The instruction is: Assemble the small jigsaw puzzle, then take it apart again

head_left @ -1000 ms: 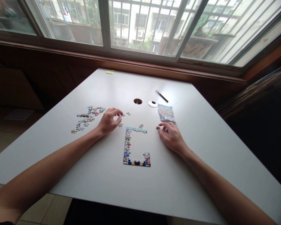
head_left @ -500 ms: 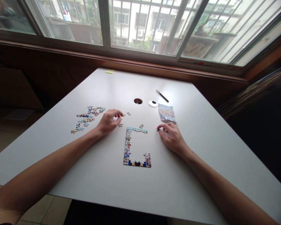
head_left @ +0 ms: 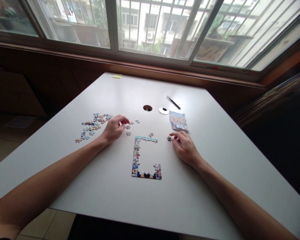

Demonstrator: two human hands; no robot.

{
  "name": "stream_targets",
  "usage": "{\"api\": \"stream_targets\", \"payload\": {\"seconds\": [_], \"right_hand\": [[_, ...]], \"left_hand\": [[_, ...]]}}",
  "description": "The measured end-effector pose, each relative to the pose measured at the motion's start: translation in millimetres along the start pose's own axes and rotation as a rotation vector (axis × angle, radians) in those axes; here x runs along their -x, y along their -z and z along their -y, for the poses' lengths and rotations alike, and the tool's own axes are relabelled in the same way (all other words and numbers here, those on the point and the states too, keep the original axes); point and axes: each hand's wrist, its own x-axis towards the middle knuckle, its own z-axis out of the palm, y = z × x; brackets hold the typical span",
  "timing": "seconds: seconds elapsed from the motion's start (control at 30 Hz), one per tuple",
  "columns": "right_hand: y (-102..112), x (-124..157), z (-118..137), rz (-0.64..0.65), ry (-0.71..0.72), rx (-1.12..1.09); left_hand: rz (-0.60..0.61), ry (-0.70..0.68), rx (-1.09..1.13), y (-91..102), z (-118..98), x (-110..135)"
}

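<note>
A partly built puzzle frame (head_left: 137, 156) lies on the white table (head_left: 165, 200): left side, bottom strip and a short top strip. My left hand (head_left: 113, 129) rests left of its top corner, with the fingers curled and thumb and forefinger tips together; whether they hold anything I cannot make out. Loose pieces (head_left: 127, 127) lie right by those fingertips. My right hand (head_left: 185, 146) lies on the table to the right of the frame, fingers loosely spread. Its forefinger and thumb tips flank a small puzzle piece (head_left: 169, 138) that lies on the table.
A heap of loose pieces (head_left: 92, 126) lies left of my left hand. Behind my right hand are a picture card (head_left: 178, 120), a round metal cap (head_left: 163, 110), a cable hole (head_left: 147, 108) and a black pen (head_left: 173, 102). A yellow note (head_left: 116, 76) sits at the far edge under the window.
My left hand has drawn back slightly from the loose pieces and curled tighter. My right hand has shifted a little down and right, and the small piece by it has turned.
</note>
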Motion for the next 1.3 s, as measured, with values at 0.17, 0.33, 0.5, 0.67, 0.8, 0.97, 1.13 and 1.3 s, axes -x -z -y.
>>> {"api": "stream_targets", "payload": {"seconds": [0.17,0.33,0.5,0.67,0.8,0.97,1.13,1.3], "right_hand": [[0.3,0.3,-0.7,-0.002,-0.007,-0.022],[0.3,0.2,-0.5,0.001,-0.005,-0.026],[-0.3,0.6,-1.2,-0.007,0.011,-0.019],[-0.9,-1.1,2.7,-0.017,0.038,0.012],[-0.6,-3.9,0.1,-0.025,-0.006,-0.038],[2.3,-3.2,-3.9,-0.067,-0.101,-0.110],[2.1,-1.8,-2.5,-0.003,-0.068,-0.122],[4.9,-2.9,-2.5,0.037,-0.068,-0.094]], "left_hand": [[0.002,0.015,0.010,0.5,1.8,-0.2],[0.016,0.031,-0.001,0.9,1.4,-0.3],[0.086,0.022,-0.010,-0.3,-0.7,1.4],[0.091,0.012,-0.006,-1.7,-2.2,1.3],[0.062,0.005,0.009,-1.3,-1.6,0.1],[0.022,0.010,0.013,-1.0,0.0,0.0],[0.024,0.002,0.013,-1.5,0.8,1.0],[0.012,-0.025,-0.022,-0.1,-0.8,-0.1]]}}
